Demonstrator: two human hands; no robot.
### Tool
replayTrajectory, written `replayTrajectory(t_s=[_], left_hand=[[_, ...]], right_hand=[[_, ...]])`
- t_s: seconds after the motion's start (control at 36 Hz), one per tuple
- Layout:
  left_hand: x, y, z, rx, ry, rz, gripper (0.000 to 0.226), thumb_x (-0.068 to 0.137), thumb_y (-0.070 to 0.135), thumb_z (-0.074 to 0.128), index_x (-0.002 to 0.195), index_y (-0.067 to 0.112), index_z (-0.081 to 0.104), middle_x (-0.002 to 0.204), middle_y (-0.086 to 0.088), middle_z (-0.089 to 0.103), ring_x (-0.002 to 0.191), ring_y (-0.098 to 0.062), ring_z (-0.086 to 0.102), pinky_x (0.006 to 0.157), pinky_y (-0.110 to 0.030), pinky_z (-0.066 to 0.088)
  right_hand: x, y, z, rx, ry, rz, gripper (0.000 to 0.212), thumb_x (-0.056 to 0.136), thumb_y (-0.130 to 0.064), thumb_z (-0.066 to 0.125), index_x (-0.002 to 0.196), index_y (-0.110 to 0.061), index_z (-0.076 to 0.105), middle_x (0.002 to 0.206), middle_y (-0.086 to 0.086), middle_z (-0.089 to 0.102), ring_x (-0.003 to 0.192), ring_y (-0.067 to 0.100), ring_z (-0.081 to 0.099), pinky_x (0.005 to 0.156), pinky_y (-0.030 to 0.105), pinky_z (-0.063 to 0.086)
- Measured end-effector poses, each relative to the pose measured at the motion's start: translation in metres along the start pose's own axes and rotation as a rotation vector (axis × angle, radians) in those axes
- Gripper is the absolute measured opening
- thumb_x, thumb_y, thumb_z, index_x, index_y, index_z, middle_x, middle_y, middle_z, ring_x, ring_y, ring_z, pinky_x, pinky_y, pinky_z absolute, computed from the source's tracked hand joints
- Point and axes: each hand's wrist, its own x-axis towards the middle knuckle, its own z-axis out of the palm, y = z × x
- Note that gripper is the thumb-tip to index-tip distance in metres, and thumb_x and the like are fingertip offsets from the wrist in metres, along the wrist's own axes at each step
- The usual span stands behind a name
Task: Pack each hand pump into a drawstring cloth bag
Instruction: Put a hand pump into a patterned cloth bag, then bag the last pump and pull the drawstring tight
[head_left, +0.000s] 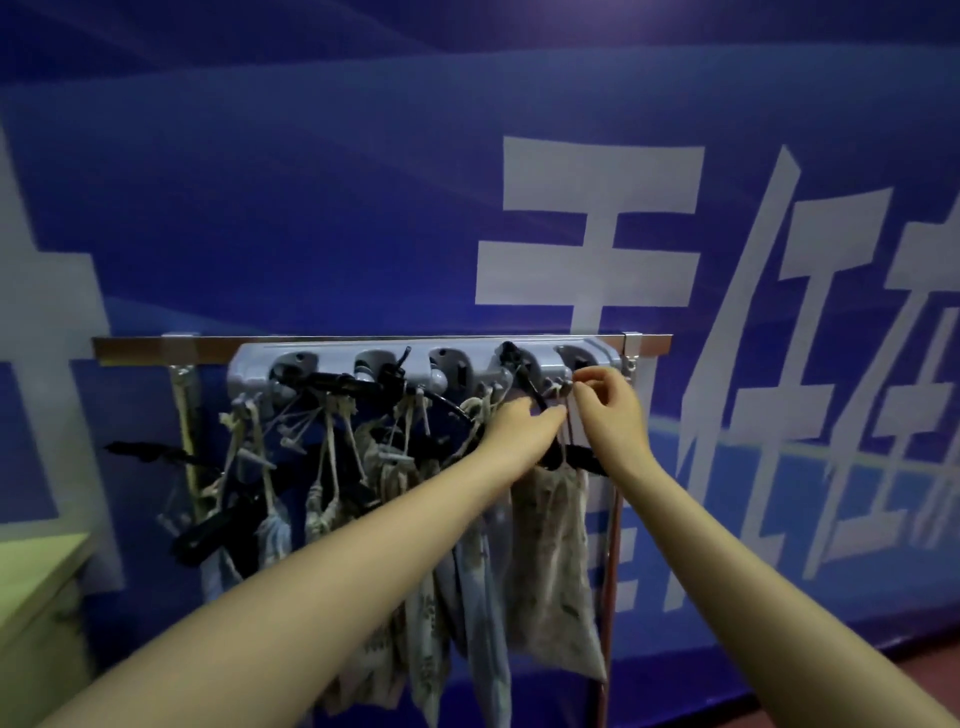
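Head view blurs with motion as we reach both forearms up. Our left hand (522, 431) covers the neck of a cloth bag (553, 566) hanging long axis vertical, mouth upward; its grasp we cannot tell. Our right hand (608, 400) pinches the cord at the grey hook rack (415, 364). Black pump parts (332, 382) beyond are indistinct.

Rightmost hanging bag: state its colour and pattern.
Beige bag with a faint darker print, seen in the head view.

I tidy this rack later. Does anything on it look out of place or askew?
Yes. Left of the grey holder rack, black hand pumps jut out at angles among tangled drawstring bags, not hanging straight.
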Motion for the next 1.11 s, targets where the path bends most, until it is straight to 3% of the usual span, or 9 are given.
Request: replayTrajectory(t_s=[0.06, 0.11, 0.17, 0.25, 0.39, 0.56, 0.78, 0.89, 1.11], left_hand=[[-0.013, 0.002, -0.012, 0.012, -0.037, 0.038, 0.022, 0.097, 0.026, 0.049, 0.078, 0.015, 0.054, 0.072, -0.002, 0.051, 0.080, -0.018, 0.050, 0.069, -0.028, 0.033], [-0.028, 0.000, -0.031, 0.001, -0.059, 0.058, 0.024, 0.095, 0.027, 0.050, 0.076, 0.015, 0.059, 0.077, -0.008, 0.055, 0.076, -0.020, 0.051, 0.072, -0.031, 0.037], [-0.045, -0.004, -0.054, -0.046, -0.041, 0.046, 0.028, 0.094, 0.026, 0.050, 0.075, 0.018, 0.069, 0.087, -0.006, 0.069, 0.083, -0.025, 0.064, 0.080, -0.035, 0.050], [-0.076, -0.010, -0.097, -0.133, 0.020, 0.040, 0.038, 0.101, 0.015, 0.042, 0.073, 0.012, 0.068, 0.070, -0.002, 0.068, 0.064, -0.018, 0.064, 0.067, -0.027, 0.052], [-0.125, -0.035, -0.181, -0.115, 0.298, 0.052, 0.038, 0.098, 0.010, 0.041, 0.065, 0.010, 0.061, 0.064, -0.005, 0.062, 0.054, -0.017, 0.054, 0.057, -0.026, 0.046], [-0.202, -0.060, -0.297, -0.073, 0.737, 0.043, 0.033, 0.094, 0.005, 0.041, 0.066, 0.013, 0.055, 0.063, -0.004, 0.054, 0.052, -0.011, 0.049, 0.051, -0.021, 0.043], [-0.333, -0.116, -0.430, 0.134, 1.010, -0.194, 0.033, 0.095, 0.008, 0.039, 0.068, 0.015, 0.057, 0.066, 0.000, 0.054, 0.057, -0.014, 0.047, 0.048, -0.019, 0.039], [-0.406, -0.148, -0.485, 0.292, 1.147, -0.300, 0.031, 0.096, 0.012, 0.038, 0.076, 0.017, 0.061, 0.077, -0.001, 0.059, 0.071, -0.018, 0.052, 0.064, -0.030, 0.040], [-0.502, -0.202, -0.551, 0.642, 1.233, -0.454, 0.022, 0.095, 0.021, 0.042, 0.088, 0.021, 0.063, 0.097, 0.001, 0.063, 0.100, -0.021, 0.055, 0.082, -0.036, 0.047]], right_hand=[[-0.009, -0.015, 0.001, 0.085, 0.102, -0.063, 0.017, 0.095, -0.012, 0.050, 0.098, -0.027, 0.056, 0.098, -0.002, 0.062, 0.082, 0.008, 0.058, 0.068, 0.015, 0.045], [-0.019, -0.034, 0.006, 0.173, 0.156, -0.114, 0.021, 0.095, -0.010, 0.048, 0.099, -0.030, 0.055, 0.101, 0.000, 0.061, 0.079, 0.006, 0.055, 0.065, 0.013, 0.044], [-0.031, -0.056, 0.017, 0.235, 0.129, -0.140, 0.017, 0.096, -0.009, 0.047, 0.103, -0.022, 0.055, 0.089, -0.001, 0.057, 0.068, 0.002, 0.050, 0.061, 0.012, 0.042], [-0.054, -0.086, 0.047, 0.350, -0.006, -0.146, 0.014, 0.096, -0.011, 0.046, 0.089, -0.016, 0.057, 0.070, -0.005, 0.051, 0.062, 0.006, 0.046, 0.059, 0.021, 0.039], [-0.101, -0.125, 0.116, 0.477, -0.257, -0.065, 0.033, 0.094, -0.001, 0.045, 0.064, -0.014, 0.050, 0.048, -0.011, 0.042, 0.047, 0.005, 0.035, 0.048, 0.021, 0.029], [-0.177, -0.173, 0.221, 0.509, -0.539, -0.024, 0.032, 0.094, -0.006, 0.047, 0.064, -0.017, 0.054, 0.048, -0.009, 0.045, 0.045, 0.006, 0.037, 0.047, 0.022, 0.030], [-0.303, -0.242, 0.347, 0.487, -0.908, -0.008, 0.031, 0.090, -0.013, 0.048, 0.062, -0.020, 0.058, 0.049, -0.009, 0.048, 0.049, 0.009, 0.040, 0.051, 0.027, 0.029], [-0.364, -0.276, 0.395, 0.500, -1.073, 0.058, 0.029, 0.092, -0.012, 0.046, 0.067, -0.016, 0.061, 0.055, -0.005, 0.050, 0.051, 0.010, 0.041, 0.050, 0.024, 0.028], [-0.428, -0.306, 0.457, 0.447, -1.121, 0.175, 0.028, 0.094, -0.014, 0.041, 0.075, -0.013, 0.061, 0.062, 0.002, 0.051, 0.055, 0.015, 0.042, 0.049, 0.027, 0.031]])
